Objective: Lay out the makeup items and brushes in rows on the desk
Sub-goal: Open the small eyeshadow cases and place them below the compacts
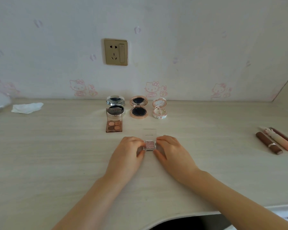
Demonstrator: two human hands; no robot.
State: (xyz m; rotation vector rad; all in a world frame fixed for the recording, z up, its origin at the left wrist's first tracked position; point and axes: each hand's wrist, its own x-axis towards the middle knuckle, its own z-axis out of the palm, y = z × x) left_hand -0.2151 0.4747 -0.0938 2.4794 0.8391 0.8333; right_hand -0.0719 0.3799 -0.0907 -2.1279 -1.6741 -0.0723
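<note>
A small clear square case with pink glitter shadow (149, 145) lies open on the desk (56, 155), its clear lid (149, 133) standing back. My left hand (129, 153) pinches its left side and my right hand (170, 152) pinches its right side. Behind it stands an open brown four-pan eyeshadow palette (114, 124). Along the wall is a row of open compacts: a silver one (115, 105), a rose-gold one (138, 107) and a small white floral one (159, 108).
A brown tube (268, 143), a pink tube (279, 140) and a thin dark stick (283, 136) lie at the right. A crumpled white tissue (27, 107) sits at the back left. A wall socket (115, 52) is above the desk. The desk's front edge curves near my arms.
</note>
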